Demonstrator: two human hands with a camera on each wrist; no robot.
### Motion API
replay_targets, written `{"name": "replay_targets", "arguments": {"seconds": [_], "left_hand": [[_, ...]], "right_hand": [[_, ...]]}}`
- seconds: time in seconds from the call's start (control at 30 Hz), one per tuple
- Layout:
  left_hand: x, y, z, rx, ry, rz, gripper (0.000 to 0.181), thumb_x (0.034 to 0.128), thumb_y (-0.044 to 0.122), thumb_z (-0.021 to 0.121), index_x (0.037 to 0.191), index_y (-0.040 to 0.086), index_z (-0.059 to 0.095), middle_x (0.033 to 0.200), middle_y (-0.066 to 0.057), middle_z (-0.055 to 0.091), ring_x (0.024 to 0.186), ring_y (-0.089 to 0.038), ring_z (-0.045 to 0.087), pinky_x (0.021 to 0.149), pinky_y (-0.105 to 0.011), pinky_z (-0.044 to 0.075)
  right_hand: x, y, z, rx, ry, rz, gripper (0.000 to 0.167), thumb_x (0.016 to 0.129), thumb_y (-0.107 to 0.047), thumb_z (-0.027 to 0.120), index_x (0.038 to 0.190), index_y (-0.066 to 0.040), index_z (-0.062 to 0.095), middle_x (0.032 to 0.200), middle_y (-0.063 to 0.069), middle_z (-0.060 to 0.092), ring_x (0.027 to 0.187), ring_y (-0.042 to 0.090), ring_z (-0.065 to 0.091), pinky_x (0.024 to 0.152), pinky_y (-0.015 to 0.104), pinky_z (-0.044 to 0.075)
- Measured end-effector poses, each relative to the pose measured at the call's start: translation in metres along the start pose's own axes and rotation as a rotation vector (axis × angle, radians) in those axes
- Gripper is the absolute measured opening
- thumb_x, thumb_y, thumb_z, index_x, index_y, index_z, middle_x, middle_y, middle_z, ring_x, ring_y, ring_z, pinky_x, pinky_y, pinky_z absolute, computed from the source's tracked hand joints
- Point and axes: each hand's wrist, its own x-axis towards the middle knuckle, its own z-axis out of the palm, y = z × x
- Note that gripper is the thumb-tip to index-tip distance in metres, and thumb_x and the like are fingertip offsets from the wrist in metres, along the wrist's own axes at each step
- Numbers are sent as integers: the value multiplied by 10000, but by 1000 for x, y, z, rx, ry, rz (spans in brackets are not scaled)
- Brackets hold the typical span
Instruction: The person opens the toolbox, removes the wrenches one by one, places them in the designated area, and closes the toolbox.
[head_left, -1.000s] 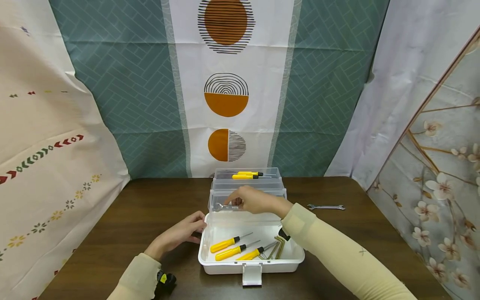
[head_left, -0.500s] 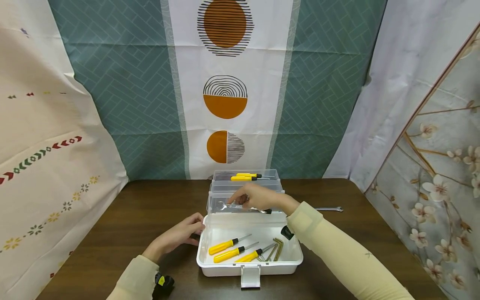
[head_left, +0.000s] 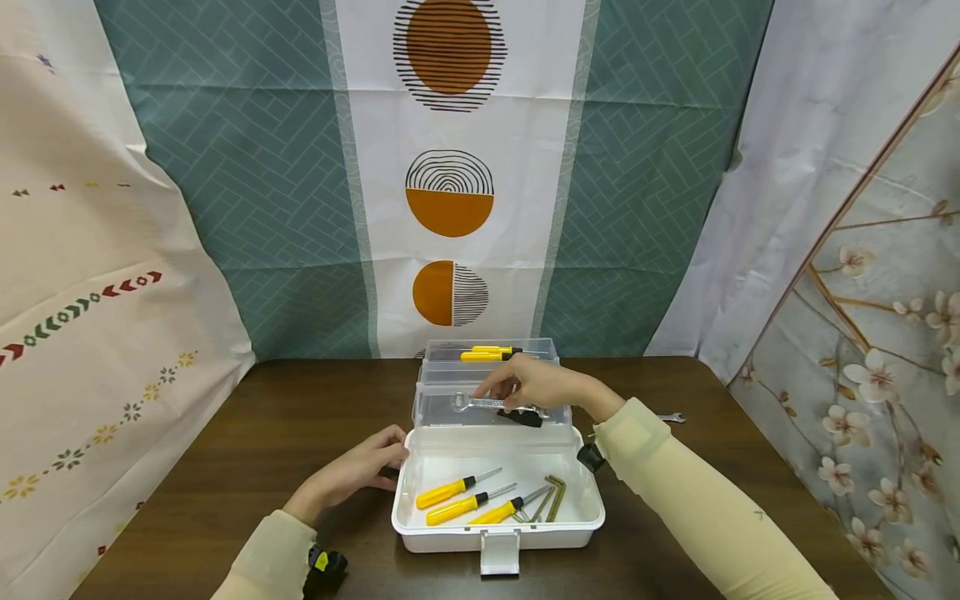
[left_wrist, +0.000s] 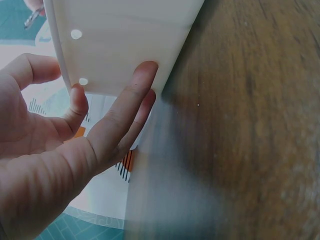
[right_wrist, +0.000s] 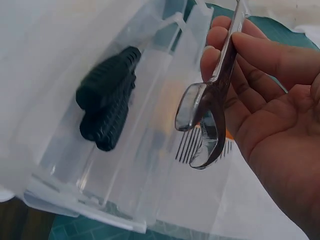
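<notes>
In the head view, my right hand (head_left: 543, 385) pinches a silver open-end wrench (head_left: 483, 403) between thumb and fingers, above the clear lower tray (head_left: 435, 408) of a white toolbox (head_left: 442, 543). The wrench's forked end (right_wrist: 200, 127) fills the middle of the right wrist view. Dark ridged handles (right_wrist: 107, 95) lie in a tray compartment beside it. With mostly extended fingers, my left hand (head_left: 360, 471) touches the box's left side at the back corner. One fingertip (left_wrist: 145, 72) rests on the outer wall, while another meets the rim.
Yellow-handled screwdrivers (head_left: 456, 508) and brass-coloured hex keys (head_left: 556, 500) lie in the box bottom. More yellow screwdrivers (head_left: 483, 357) sit in the upper tray. Another wrench (head_left: 672, 417) lies on the dark wooden table (head_left: 300, 400), partly behind the right sleeve. Patterned cloths hang around the table.
My right hand has moved right and slightly up with the wrench, over the right part of the lower tray. The dark handles there have come into view. My left hand stays at the box.
</notes>
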Motion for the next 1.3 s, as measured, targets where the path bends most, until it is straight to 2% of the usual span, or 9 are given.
{"name": "replay_targets", "arguments": {"seconds": [0.27,0.5,0.7,0.93,1.17,1.3], "left_hand": [[0,0,0,5,5,-6,210,1051,221,540,1140,36,492,1248,-160,567,1151,-319,610,930,-551,584],[2,0,1,2,1,-7,216,1048,223,544,1144,37,492,1252,-160,575,1145,-312,613,930,-547,585],[1,-1,0,-1,4,-12,216,1047,221,543,1148,37,493,1248,-161,577,1138,-307,615,931,-551,584],[2,-1,1,-5,2,-12,218,1045,221,545,1149,37,490,1241,-159,577,1141,-306,615,926,-542,588],[1,-1,1,-3,1,-6,216,1047,217,541,1150,33,492,1232,-155,576,1141,-305,615,925,-539,587],[1,-2,0,-2,0,-3,213,1050,218,538,1147,33,493,1237,-157,575,1142,-302,617,925,-539,586]], "right_hand": [[-13,7,-13,30,22,12,364,927,84,690,1265,-42,743,1110,43,729,935,153,643,823,299,588],[-25,12,-20,47,24,8,360,927,89,681,1268,-16,734,1073,52,727,866,163,637,766,299,590],[-34,17,-26,53,45,-16,363,918,95,676,1265,1,730,1089,73,734,916,197,652,788,331,601],[-50,26,-36,64,74,27,356,923,69,666,1265,-6,732,1048,72,724,906,231,640,725,330,583],[-68,36,-43,106,94,62,356,938,52,669,1281,-20,728,1046,83,727,925,264,624,751,314,577],[-78,42,-47,127,104,71,349,939,43,671,1278,-14,727,994,103,712,823,251,603,655,298,551]]}}
